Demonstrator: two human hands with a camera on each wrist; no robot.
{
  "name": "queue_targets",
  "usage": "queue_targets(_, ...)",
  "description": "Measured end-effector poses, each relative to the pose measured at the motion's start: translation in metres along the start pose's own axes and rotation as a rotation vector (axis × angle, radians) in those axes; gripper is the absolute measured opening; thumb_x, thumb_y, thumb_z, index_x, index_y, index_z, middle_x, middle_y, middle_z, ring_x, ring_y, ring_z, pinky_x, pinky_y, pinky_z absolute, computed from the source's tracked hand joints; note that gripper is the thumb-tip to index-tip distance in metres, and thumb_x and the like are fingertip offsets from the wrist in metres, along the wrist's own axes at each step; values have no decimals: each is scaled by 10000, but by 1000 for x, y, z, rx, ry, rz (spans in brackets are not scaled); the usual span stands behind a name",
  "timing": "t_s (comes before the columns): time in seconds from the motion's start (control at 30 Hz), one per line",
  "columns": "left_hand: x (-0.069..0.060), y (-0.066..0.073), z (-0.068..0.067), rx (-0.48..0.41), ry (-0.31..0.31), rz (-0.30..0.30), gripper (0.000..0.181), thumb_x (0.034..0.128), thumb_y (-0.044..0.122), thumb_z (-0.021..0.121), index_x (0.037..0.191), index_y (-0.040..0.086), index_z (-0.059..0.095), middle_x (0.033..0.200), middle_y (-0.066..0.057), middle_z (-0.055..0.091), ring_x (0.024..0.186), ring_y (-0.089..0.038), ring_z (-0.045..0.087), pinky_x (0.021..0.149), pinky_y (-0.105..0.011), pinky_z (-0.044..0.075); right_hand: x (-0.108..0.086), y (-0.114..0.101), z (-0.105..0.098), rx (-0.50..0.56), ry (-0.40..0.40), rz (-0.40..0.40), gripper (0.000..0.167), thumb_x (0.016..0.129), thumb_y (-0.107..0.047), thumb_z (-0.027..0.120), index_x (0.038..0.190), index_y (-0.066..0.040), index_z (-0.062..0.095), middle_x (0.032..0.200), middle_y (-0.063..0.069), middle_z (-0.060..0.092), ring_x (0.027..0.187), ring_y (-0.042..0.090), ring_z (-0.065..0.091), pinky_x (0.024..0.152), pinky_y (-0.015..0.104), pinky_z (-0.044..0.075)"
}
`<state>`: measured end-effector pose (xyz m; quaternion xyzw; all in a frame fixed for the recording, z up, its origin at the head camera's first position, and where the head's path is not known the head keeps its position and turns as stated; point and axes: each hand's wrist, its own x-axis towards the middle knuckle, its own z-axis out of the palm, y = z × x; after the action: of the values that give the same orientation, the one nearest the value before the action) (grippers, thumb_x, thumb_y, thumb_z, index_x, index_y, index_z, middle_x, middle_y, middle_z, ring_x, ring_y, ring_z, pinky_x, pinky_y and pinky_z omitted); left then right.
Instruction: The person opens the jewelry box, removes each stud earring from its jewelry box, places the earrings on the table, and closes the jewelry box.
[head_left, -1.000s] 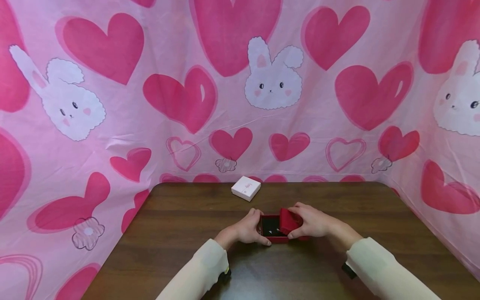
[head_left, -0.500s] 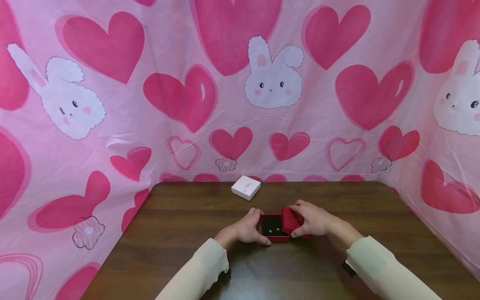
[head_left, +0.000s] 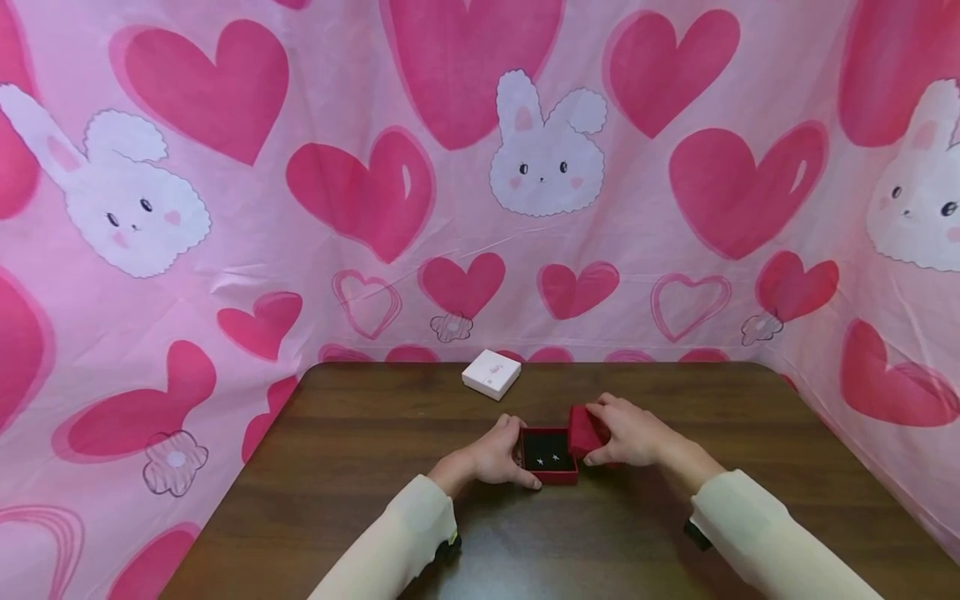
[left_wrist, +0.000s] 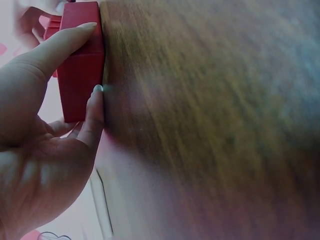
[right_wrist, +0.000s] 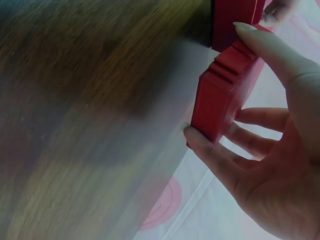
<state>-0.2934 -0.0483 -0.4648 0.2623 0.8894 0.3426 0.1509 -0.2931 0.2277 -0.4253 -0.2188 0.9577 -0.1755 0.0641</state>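
A small red box (head_left: 552, 478) with a black lining sits on the wooden table, two small silvery star-shaped pieces (head_left: 555, 457) in it. My left hand (head_left: 495, 454) grips its left side, thumb at the front; in the left wrist view the thumb lies on the red box (left_wrist: 80, 90). My right hand (head_left: 633, 432) holds the red lid (head_left: 585, 431), tilted at the box's right edge. The right wrist view shows the lid (right_wrist: 212, 107) between the thumb and fingers of my right hand (right_wrist: 285, 135), close beside the box (right_wrist: 232, 20).
A white square box (head_left: 491, 374) with small pink print lies near the back edge of the brown table (head_left: 390, 400). Behind the table hangs a pink cloth (head_left: 465, 200) with hearts and rabbit faces.
My right hand has moved slightly right and away from me with the lid, and more of the box's inside shows. My left hand has stayed on the box.
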Motion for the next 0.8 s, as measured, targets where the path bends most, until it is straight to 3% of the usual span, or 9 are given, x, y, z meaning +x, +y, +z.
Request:
queue_targets(0.33, 0, 1, -1, -4, -9, -4, 774, 745, 300, 929, 1297, 35, 456, 1147, -30, 432, 1052, -160, 481, 984, -328, 444, 1, 9, -2, -58, 41, 13, 915, 674, -443, 927, 1403, -25, 565, 1275, 113, 576, 1092, 282, 552, 862, 526, 552)
queue_targets(0.8, 0, 0, -3, -25, -11, -8, 766, 748, 297, 927, 1294, 43, 455, 1157, -29, 436, 1062, -161, 486, 994, -338, 441, -3, 26, -5, -54, 26, 40, 915, 697, -473, 908, 1399, -2, 558, 1268, 128, 575, 1087, 295, 560, 867, 542, 544)
